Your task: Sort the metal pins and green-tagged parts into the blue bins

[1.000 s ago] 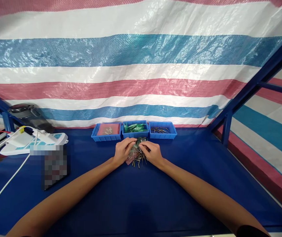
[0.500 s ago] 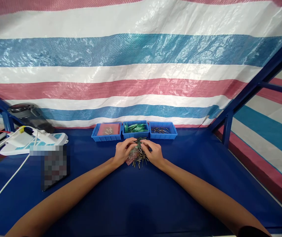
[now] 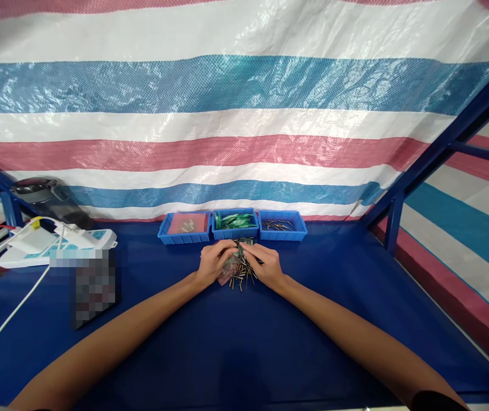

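My left hand (image 3: 215, 262) and my right hand (image 3: 265, 265) meet close together over the middle of the table, fingers bent into pinches. Between the fingertips is a small greenish clear plastic bag (image 3: 237, 249), partly covered by the fingers. Beneath and in front of the hands lies a loose pile of thin metal bits (image 3: 241, 278), gold and dark in colour, resembling drill bits. A pinkish clear plastic bag (image 3: 224, 277) lies at the pile's left side, beside my left hand.
Behind the hands stand three blue bins: one with a pink bag (image 3: 176, 223), one with green packets (image 3: 235, 221), one with thin metal bits (image 3: 279, 225). Left are a power strip (image 3: 99, 240), white cables, a dark bottle (image 3: 71, 212) and a blurred dark tablet-like object (image 3: 94, 291).
My fingertips have shifted slightly at the greenish bag, and less dark green shows between them. The view has tilted a little; the bins and pile stay in place.
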Demonstrator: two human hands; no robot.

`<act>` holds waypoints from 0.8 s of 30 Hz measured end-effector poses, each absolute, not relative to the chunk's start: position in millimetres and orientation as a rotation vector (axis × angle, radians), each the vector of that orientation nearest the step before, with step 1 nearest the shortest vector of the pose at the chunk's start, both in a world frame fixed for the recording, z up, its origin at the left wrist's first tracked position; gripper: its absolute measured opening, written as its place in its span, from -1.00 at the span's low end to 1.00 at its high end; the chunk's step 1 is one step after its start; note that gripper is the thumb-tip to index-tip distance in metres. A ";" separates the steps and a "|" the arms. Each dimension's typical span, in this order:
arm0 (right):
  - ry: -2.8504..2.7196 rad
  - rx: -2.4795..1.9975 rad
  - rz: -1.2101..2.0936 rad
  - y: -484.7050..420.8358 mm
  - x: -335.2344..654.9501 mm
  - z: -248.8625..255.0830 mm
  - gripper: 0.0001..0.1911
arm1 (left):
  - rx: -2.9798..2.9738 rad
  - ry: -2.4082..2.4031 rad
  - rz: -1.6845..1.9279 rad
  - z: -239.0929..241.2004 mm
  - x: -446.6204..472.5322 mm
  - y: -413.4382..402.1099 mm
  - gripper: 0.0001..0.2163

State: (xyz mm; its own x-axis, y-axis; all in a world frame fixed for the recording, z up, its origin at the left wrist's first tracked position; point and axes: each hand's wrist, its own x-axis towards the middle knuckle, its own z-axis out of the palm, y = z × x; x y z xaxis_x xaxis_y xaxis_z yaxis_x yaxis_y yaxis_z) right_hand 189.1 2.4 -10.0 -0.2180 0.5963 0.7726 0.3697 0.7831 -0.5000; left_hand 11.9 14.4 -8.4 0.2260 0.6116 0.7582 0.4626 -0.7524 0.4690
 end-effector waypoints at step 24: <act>-1.810 -0.781 0.301 1.7 187.9 -10.4 -0.75 | 2.341 1.092 1.513 -3.7 12.6 11.2 -0.83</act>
State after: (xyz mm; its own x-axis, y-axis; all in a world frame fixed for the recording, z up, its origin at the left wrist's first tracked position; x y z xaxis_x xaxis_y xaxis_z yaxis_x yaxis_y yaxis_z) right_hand 187.9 1.7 -10.4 -0.1942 0.6394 0.7440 0.3638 0.7513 -0.5507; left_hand 12.6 11.2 -3.7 0.2273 0.6415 0.7326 0.4928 -0.7247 0.4817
